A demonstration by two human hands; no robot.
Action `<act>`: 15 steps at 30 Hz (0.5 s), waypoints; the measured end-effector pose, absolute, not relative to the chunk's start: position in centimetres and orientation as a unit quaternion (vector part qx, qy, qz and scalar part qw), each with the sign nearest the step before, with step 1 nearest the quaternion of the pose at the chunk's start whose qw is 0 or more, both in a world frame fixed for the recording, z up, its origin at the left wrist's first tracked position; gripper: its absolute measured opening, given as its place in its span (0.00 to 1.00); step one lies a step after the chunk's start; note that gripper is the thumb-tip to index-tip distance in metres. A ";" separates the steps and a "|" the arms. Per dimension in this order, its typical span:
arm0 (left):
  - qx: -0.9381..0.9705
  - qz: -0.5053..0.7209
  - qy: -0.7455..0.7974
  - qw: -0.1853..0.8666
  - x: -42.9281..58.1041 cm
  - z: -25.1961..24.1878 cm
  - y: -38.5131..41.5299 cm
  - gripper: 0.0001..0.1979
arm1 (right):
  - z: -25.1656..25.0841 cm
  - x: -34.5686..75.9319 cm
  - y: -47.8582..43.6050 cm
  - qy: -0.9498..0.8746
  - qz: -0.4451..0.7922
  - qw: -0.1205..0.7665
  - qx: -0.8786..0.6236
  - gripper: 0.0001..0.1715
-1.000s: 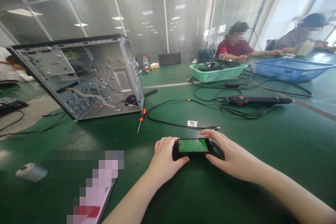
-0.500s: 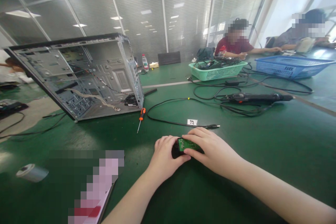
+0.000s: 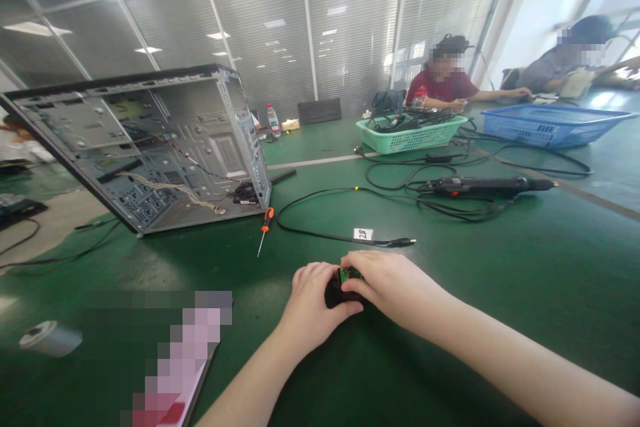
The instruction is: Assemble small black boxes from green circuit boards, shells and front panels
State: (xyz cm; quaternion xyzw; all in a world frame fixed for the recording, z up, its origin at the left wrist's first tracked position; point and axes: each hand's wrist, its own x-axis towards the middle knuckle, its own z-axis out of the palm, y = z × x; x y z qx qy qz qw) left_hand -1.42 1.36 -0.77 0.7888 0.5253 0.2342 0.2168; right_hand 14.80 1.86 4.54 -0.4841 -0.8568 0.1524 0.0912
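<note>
A small black device (image 3: 332,292) with a green circuit board (image 3: 345,275) on top is held between both hands just above or on the green table; exactly what kind of part it is I cannot tell. My left hand (image 3: 313,297) wraps round its left side, thumb along the near edge. From the right, my right hand (image 3: 387,278) closes over the board with fingers and thumb, hiding most of it. Beyond the hands lie a black cable (image 3: 320,233) with a plug and a paper label marked 28 (image 3: 363,234).
An open computer case (image 3: 200,147) stands at left, an orange screwdriver (image 3: 267,219) beside it. Farther right are a black electric screwdriver (image 3: 493,186), a green basket (image 3: 415,139) of cables and a blue basket (image 3: 545,130). A metal can (image 3: 53,339) lies at lower left. Two people sit opposite.
My right hand has slid left over the circuit board, covering more of the green. My left hand keeps its hold. The whole view has shifted slightly.
</note>
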 end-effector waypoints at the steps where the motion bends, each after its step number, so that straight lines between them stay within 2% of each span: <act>1: 0.787 0.235 0.527 0.215 -1.4 -0.8 1.4 0.18 | 4.8 14.8 1.8 -0.856 0.149 0.089 -0.488 0.12; 4: 0.784 0.230 0.537 0.211 -1.4 -0.7 1.4 0.18 | 6.0 15.0 1.4 -0.852 0.133 0.098 -0.497 0.14; 10: 0.787 0.223 0.532 0.221 -1.3 -0.2 1.3 0.20 | 8.9 18.4 1.3 -0.834 0.064 0.221 -0.502 0.13; 15: 0.778 0.233 0.536 0.230 -1.3 -0.2 1.1 0.22 | 6.3 26.7 0.2 -0.796 0.039 0.240 -0.555 0.19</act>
